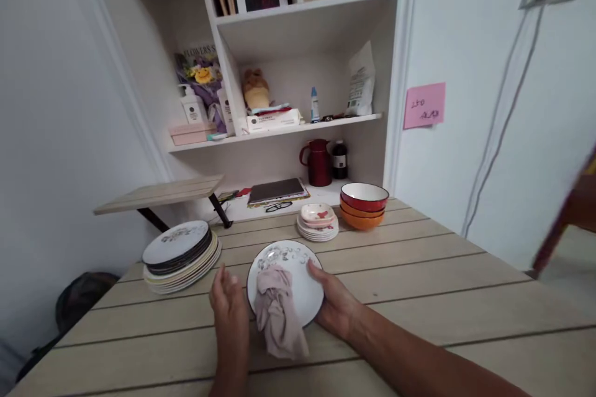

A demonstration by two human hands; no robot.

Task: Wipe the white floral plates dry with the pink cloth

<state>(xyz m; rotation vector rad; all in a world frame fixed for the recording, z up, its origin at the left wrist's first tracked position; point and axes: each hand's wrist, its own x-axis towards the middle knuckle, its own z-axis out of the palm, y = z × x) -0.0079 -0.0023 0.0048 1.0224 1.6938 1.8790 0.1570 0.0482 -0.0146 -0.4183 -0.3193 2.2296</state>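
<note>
A white plate (305,298) with a dark rim and grey floral print is tilted up a little above the table, gripped at its right edge by my right hand (338,301), thumb on top. Across the plate's left and lower part lies a crumpled pinkish cloth (279,316), hanging over the near rim. My left hand (228,304) is just left of the plate, apart from it, fingers pointing up and loosely spread with nothing in them. Beyond it on the left stands a stack of plates (179,245), the top one with a similar floral print.
Small dishes (318,223) are stacked at the table's back, beside red and orange bowls (364,198). A low wooden riser (161,192) stands behind the plate stack. Shelves (305,12) rise at the back, with a red jug (319,162), a dark bottle (339,160) and a laptop (276,190) underneath.
</note>
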